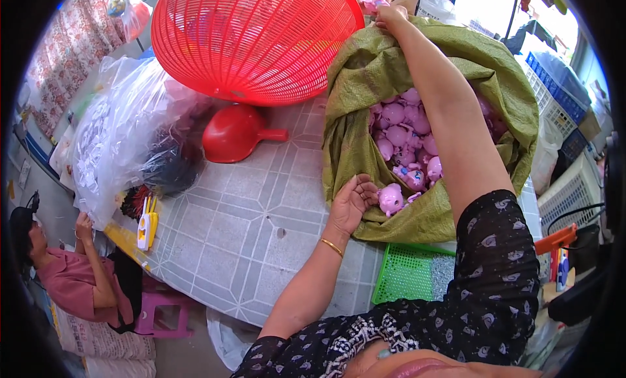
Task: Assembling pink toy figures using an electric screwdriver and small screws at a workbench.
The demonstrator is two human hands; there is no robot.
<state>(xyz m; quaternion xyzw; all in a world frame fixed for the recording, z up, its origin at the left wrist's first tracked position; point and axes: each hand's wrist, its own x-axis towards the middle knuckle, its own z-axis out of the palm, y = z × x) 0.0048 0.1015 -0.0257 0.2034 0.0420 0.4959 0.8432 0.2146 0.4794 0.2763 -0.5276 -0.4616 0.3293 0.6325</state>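
At the far side of the table, my right hand (393, 16) is closed on a small pink toy figure (373, 0) with blue marks, beyond the rim of an olive-green woven sack (352, 130). My right arm reaches across the sack's mouth and hides part of what is inside. Many shiny pink toy pieces (396, 117) fill the sack. My left hand (354, 203) rests by the sack's near left edge, fingers apart and slightly bent, holding nothing. Just right of its fingertips lies a round pink toy piece (390, 199).
A large red slatted basket (254, 94) leans at the back, with a red scoop (235, 133) before it. Clear plastic bags (117, 130) crowd the left, near yellow-and-white clippers (148, 225). A green perforated tray (404, 274) is below the sack. Another person (85, 274) sits at left.
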